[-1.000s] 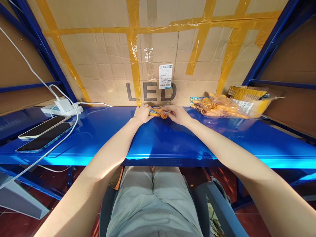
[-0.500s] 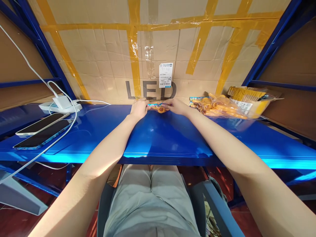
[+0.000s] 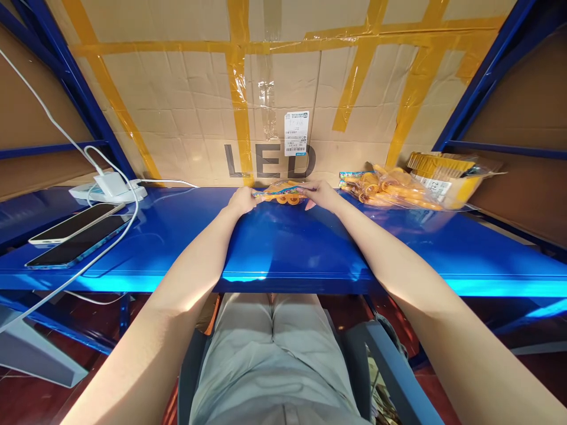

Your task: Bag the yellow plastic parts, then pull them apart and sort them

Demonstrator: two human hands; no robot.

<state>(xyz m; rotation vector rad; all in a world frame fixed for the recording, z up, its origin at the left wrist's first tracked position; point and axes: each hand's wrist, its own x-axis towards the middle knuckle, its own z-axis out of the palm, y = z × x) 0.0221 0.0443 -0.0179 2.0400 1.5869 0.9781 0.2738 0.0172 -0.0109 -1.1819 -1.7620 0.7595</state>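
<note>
At the back of the blue table, a clear packet with round orange pieces inside lies between my hands. A blue, patterned strip runs along its upper edge. My left hand pinches the left end of this strip. At the other end, the fingers of my right hand are closed on the packet's right side. What exactly the orange pieces are is too small to tell. To the right of my right hand lies a pile of similar packets with orange pieces and patterned strips.
A yellow open container in clear wrap stands behind the pile. Two phones and a power strip with a white charger lie at left, their cable trailing over the table edge. A taped cardboard sheet closes off the back.
My left hand has shifted a little left and down, and my right hand slightly right. More of the packet and its strip now shows, stretched flat between them.
</note>
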